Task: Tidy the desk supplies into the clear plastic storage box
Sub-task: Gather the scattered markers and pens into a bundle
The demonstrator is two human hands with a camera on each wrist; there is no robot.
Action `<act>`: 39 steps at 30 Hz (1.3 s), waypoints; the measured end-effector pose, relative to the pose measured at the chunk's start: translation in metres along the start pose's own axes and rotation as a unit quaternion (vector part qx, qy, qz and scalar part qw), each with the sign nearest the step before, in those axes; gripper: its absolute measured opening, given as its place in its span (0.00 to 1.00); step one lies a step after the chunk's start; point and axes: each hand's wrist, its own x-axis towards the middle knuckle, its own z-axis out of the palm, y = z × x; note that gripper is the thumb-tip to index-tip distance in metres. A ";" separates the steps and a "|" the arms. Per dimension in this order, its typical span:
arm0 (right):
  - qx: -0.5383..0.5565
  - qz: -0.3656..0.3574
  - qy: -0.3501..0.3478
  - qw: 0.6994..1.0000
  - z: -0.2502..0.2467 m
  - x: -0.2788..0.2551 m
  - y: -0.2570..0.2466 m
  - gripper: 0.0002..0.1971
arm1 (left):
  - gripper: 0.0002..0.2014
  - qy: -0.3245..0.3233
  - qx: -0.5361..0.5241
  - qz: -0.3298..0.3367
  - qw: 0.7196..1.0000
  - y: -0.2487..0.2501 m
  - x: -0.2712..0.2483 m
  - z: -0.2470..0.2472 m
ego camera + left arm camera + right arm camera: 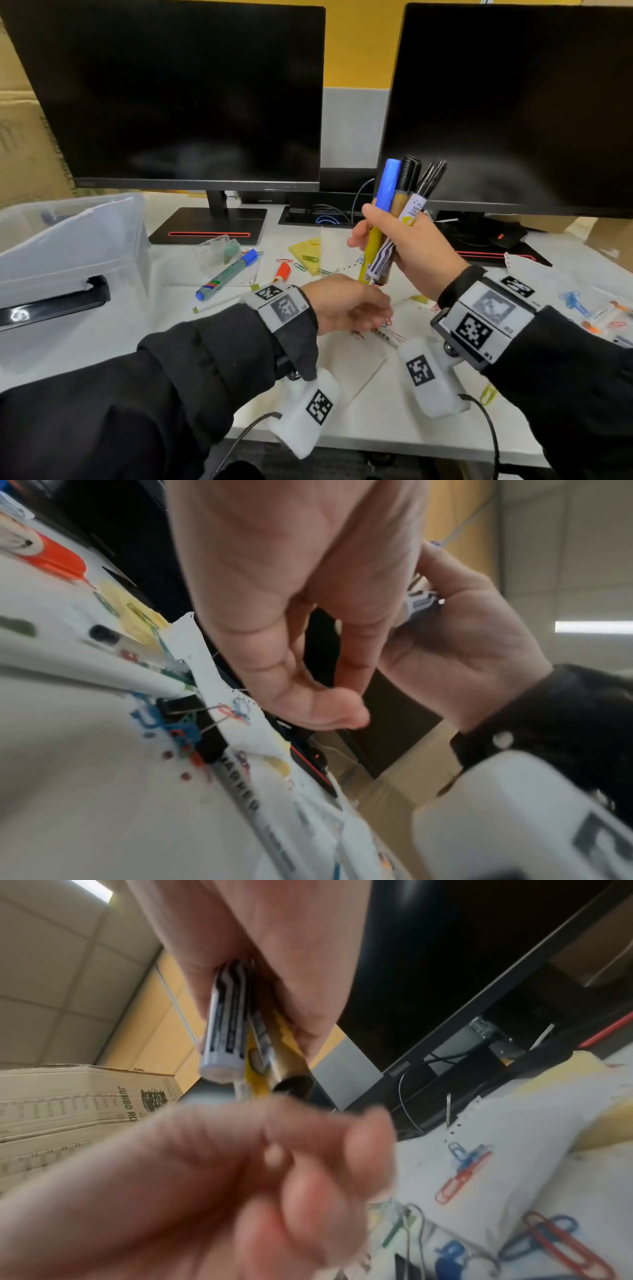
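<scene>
While the right hand (407, 250) grips a bundle of markers (394, 219) upright above the white desk (394, 421), the left hand (346, 305) hangs just below their lower ends with its fingers loosely curled and nothing that I can see held in them. In the bundle stand a yellow marker with a blue cap (386, 185), a gold-bodied one with a black cap (407, 181), and slimmer black pens (432, 178) beside them; from the right wrist view a white-and-navy barrel (224, 1031) shows at the bottom of the fist.

The clear plastic storage box (68, 246) sits at the far left of the desk, well apart from both hands, with a black handle (54, 301) on its near side. Between box and hands lie a green-and-white marker with a blue cap (227, 274), an orange-capped marker (282, 272) and a thin white pen (222, 303). Yellow sticky notes (305, 253) lie beyond them, and coloured paper clips (460, 1172) are scattered over white paper (356, 366) under the hands. A black marker (240, 791) printed MARKER lies on that paper near a black binder clip (178, 707). More clips and small items (599, 315) rest at the right edge. Two dark monitors (191, 96) stand at the back.
</scene>
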 end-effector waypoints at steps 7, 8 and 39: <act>0.001 0.020 -0.003 1.000 0.006 -0.007 0.028 0.04 | 0.17 -0.077 -0.050 0.036 0.995 0.010 -0.004 -0.002; -0.044 -0.003 -0.004 0.999 0.005 -0.007 0.033 0.06 | 0.14 -0.063 0.011 0.040 0.997 0.009 -0.006 -0.006; -0.250 0.016 -0.056 0.967 0.030 0.001 0.029 0.05 | 0.10 0.053 0.156 0.098 0.981 0.034 -0.024 -0.091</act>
